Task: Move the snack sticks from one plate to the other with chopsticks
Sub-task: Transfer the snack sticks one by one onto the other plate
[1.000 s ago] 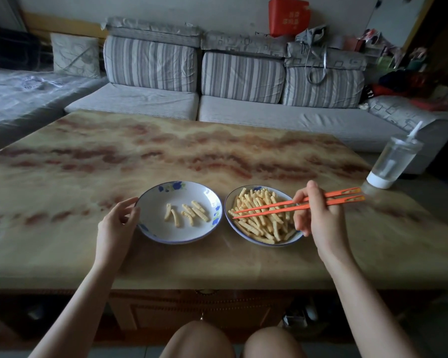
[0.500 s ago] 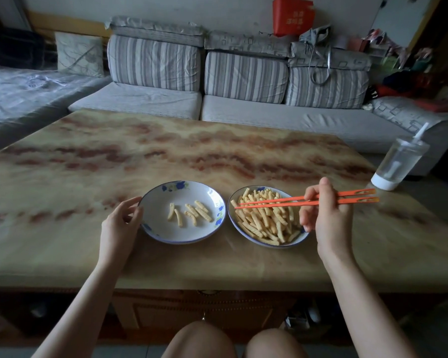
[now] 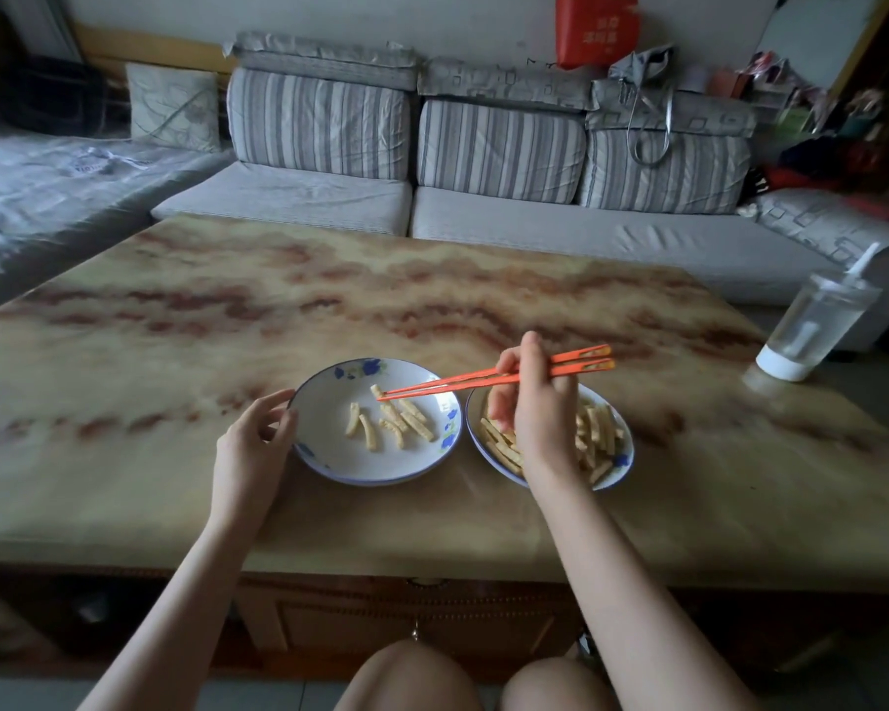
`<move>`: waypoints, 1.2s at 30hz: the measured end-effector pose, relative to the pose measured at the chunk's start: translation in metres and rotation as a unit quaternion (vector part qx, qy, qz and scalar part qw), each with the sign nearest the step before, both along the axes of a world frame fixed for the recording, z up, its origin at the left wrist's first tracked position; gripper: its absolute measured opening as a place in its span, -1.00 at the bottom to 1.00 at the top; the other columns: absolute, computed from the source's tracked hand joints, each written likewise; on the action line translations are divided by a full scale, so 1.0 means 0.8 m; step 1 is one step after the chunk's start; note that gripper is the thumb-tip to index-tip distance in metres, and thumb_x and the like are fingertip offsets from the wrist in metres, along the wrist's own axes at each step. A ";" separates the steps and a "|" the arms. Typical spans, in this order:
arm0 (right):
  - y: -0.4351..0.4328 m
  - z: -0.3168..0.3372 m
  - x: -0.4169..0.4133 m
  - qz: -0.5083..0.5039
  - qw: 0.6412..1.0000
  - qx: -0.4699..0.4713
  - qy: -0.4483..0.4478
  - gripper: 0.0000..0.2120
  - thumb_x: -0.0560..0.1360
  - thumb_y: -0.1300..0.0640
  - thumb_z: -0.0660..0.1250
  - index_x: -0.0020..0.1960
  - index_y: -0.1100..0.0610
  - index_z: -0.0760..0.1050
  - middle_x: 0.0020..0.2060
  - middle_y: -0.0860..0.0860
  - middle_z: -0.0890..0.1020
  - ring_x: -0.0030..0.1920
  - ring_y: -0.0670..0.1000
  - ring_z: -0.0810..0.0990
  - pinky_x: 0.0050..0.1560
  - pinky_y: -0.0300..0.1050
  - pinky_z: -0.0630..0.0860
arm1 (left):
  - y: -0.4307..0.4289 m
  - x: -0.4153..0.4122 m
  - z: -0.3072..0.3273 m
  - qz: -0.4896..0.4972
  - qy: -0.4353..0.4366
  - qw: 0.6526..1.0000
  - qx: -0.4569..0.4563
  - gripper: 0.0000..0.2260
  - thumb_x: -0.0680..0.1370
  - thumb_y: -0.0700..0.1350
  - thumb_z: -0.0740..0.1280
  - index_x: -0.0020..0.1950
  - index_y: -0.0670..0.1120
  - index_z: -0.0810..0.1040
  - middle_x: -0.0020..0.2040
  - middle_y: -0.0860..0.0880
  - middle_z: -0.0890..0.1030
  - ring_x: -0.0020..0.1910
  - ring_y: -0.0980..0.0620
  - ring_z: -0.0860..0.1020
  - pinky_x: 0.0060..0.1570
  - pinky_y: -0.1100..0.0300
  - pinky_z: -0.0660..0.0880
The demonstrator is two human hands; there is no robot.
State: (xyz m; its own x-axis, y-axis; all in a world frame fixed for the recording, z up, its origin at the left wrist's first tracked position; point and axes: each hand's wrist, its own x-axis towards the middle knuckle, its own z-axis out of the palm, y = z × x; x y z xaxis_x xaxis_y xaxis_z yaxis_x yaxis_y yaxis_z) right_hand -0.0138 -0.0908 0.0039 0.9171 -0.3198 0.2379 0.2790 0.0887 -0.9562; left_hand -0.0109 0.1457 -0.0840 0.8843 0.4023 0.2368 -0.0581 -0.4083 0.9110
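Two plates [image 3: 329,459] side by side on table [image 3: 432,310]

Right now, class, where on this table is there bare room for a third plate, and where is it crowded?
Free: the far half of the table, toward the sofa; the stretch left of the left hand; the gap between the right plate and the bottle. Crowded: front centre, where the left plate, right hand and chopsticks bunch.

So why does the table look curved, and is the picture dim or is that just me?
Head view: the wide-angle lens bows the table edges and the sofa; the light is dim and flat, with only a faint shadow under the left plate; the corners go dark and soft, while the chopsticks look fairly crisp.
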 end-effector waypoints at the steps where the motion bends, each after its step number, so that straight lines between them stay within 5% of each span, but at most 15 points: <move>1: 0.004 -0.004 0.001 0.005 1.000 -0.011 0.004 -0.58 0.66 0.04 0.07 -0.31 0.19 0.39 -0.68 0.05 0.37 -0.68 -0.01 0.28 -0.62 -0.28 0.17 | 0.000 0.000 0.000 0.000 0.000 1.000 0.000 -0.76 0.57 -0.11 0.31 0.22 0.01 0.59 -0.07 0.03 0.63 -0.12 0.04 0.58 -0.10 0.17 0.40; 36: -0.134 0.010 -0.092 -0.112 0.986 -0.120 -0.024 -0.59 0.65 0.08 0.08 -0.30 0.23 0.40 -0.65 0.04 0.36 -0.65 -0.03 0.35 -0.64 -0.31 0.19 | -0.001 -0.001 0.001 -0.009 0.005 1.000 0.007 -0.73 0.57 -0.11 0.29 0.27 -0.01 0.56 0.02 -0.09 0.66 -0.08 0.01 0.58 -0.13 0.15 0.40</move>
State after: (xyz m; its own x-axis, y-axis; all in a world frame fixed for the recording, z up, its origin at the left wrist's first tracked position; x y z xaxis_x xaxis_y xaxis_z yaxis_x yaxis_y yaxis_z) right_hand -0.0876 -0.1977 0.0118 0.8161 -0.4421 0.3723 0.3104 -0.2080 -0.9276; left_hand -0.0116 0.1450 -0.0836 0.8935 0.3835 0.2335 -0.0567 -0.4194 0.9060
